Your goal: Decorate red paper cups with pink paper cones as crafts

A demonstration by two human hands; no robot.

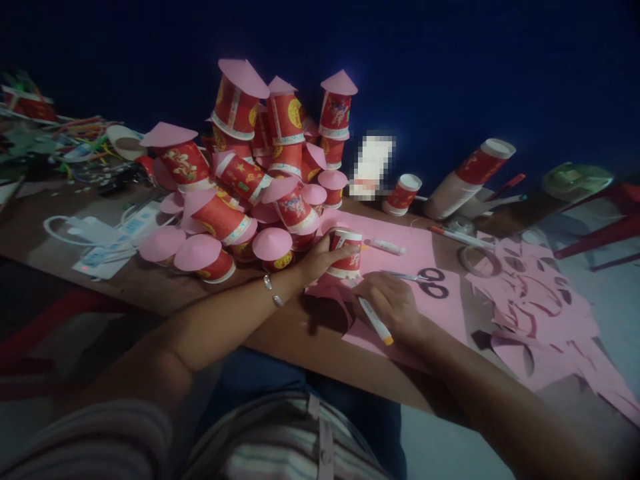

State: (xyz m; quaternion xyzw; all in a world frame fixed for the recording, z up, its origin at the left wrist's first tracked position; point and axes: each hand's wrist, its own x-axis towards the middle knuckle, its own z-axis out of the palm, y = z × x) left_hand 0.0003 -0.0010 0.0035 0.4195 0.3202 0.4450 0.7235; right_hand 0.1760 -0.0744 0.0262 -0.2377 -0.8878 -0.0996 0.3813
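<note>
On the table's left side, a white power strip (107, 239) with its cable. Next, a heaped pile of red paper cups (225, 220), most capped with pink paper cones, some stacked, some tilted. Left hand (321, 259), bracelet at the wrist, closed around one red cup (347, 265), which sits over the near-left part of the pink sheets (453, 313), just right of the pile. Right hand (390, 300) grips a white marker (375, 321), yellow end toward the body, other end near the cup's base; contact cannot be told. Behind that hand, a second marker (389, 247) lies on pink paper. Rightward: black-handled scissors (434, 291), a leaning cup stack (467, 177), a tape ring (479, 261), then pink offcuts (543, 300).
</note>
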